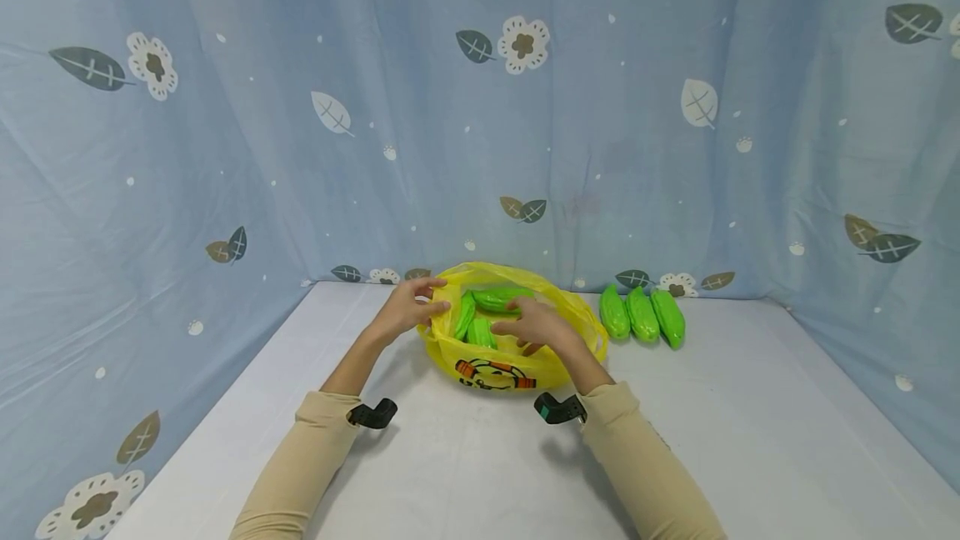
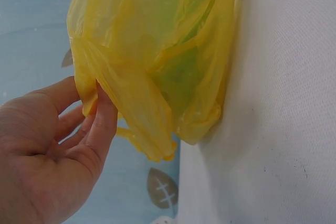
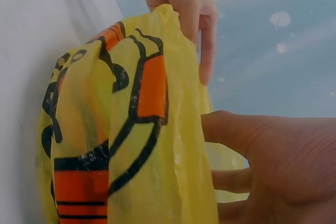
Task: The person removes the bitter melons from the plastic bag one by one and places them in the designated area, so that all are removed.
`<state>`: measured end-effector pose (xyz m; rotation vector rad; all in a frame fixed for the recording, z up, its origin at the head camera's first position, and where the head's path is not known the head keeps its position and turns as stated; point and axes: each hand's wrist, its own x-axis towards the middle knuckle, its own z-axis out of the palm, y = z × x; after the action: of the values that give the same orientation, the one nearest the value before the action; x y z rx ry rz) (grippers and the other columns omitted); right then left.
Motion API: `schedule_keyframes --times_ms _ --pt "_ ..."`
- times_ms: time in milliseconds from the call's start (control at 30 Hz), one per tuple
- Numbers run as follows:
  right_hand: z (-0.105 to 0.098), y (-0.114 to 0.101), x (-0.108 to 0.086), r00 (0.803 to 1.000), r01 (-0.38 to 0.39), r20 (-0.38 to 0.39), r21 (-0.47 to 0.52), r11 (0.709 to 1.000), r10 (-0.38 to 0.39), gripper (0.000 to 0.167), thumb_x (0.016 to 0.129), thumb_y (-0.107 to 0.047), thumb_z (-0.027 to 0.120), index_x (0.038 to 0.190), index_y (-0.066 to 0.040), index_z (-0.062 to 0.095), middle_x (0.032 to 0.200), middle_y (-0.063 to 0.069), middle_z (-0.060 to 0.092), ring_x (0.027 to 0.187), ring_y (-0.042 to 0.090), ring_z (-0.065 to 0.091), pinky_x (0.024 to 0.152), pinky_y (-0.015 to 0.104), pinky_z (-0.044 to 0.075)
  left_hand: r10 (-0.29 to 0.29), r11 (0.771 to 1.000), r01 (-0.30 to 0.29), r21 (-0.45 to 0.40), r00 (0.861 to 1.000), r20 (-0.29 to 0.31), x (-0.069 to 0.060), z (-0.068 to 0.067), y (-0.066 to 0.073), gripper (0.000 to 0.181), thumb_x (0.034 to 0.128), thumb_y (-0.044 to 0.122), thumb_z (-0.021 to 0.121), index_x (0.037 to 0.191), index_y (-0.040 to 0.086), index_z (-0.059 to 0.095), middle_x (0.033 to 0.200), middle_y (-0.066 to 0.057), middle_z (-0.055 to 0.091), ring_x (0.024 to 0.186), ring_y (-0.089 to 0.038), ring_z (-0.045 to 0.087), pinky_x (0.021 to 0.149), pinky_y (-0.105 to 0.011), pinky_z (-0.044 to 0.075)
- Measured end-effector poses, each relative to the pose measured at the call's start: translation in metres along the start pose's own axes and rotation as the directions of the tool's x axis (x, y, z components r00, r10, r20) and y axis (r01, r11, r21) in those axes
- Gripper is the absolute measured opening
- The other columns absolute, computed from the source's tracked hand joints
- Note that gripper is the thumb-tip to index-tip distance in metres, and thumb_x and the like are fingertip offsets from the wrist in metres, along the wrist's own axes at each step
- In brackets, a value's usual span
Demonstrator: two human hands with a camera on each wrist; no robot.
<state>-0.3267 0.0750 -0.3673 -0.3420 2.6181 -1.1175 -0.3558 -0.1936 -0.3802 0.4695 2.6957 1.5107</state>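
A yellow plastic bag point(image 1: 570, 363) with a black and orange cartoon print stands on the table, its mouth spread wide. Inside lie several shiny green, ridged, cucumber-shaped pieces point(image 1: 482, 332). At the bag's left rim, my left hand point(image 1: 407, 307) pinches the plastic between thumb and fingers; the left wrist view shows the folded film point(image 2: 89, 95) caught there. My right hand point(image 1: 538, 325) reaches into the mouth over the green pieces, fingers spread and loosely bent, nothing visible in its grip. In the right wrist view, the bag's wall point(image 3: 184, 145) hides the right fingertips.
Three more green pieces point(image 1: 643, 315) lie side by side on the white table point(image 1: 750, 407), right of the bag near the back edge. A blue patterned curtain point(image 1: 420, 157) hangs behind the table and along both sides.
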Motion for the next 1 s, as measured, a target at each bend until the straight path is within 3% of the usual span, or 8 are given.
schedule_keyframes --times_ms 467,833,1000 --pt "0.006 -0.01 0.002 1.0 -0.015 0.012 -0.01 1.0 0.015 0.068 0.093 -0.041 0.067 0.144 -0.003 0.044 0.123 0.018 0.062 0.099 0.033 0.068 0.073 0.038 0.062 -0.004 1.0 0.004 -0.001 1.0 0.0 0.0 0.001 0.001 0.051 0.0904 0.027 0.072 0.137 0.015 0.057 0.117 -0.016 0.056 0.096 -0.023 0.069 0.071 -0.035 0.061" --pt "0.007 -0.015 0.007 0.999 -0.03 0.03 -0.015 0.999 0.03 0.07 0.093 -0.039 0.066 0.147 -0.002 0.04 0.132 0.02 0.057 0.096 0.034 0.069 0.073 0.041 0.062 -0.006 1.0 0.006 0.002 1.0 0.005 -0.001 0.0 0.003 0.051 0.0907 0.027 0.072 0.138 0.014 0.056 0.118 -0.016 0.054 0.095 -0.023 0.068 0.074 -0.04 0.061" --pt "0.008 -0.018 0.01 0.998 -0.041 0.043 -0.024 0.999 0.042 0.071 0.093 -0.038 0.066 0.147 0.0 0.04 0.134 0.021 0.055 0.093 0.034 0.07 0.072 0.041 0.062 -0.01 1.0 0.01 0.006 1.0 0.002 0.0 0.001 0.002 0.052 0.0901 0.028 0.073 0.137 0.015 0.056 0.119 -0.016 0.054 0.099 -0.025 0.068 0.074 -0.036 0.061"
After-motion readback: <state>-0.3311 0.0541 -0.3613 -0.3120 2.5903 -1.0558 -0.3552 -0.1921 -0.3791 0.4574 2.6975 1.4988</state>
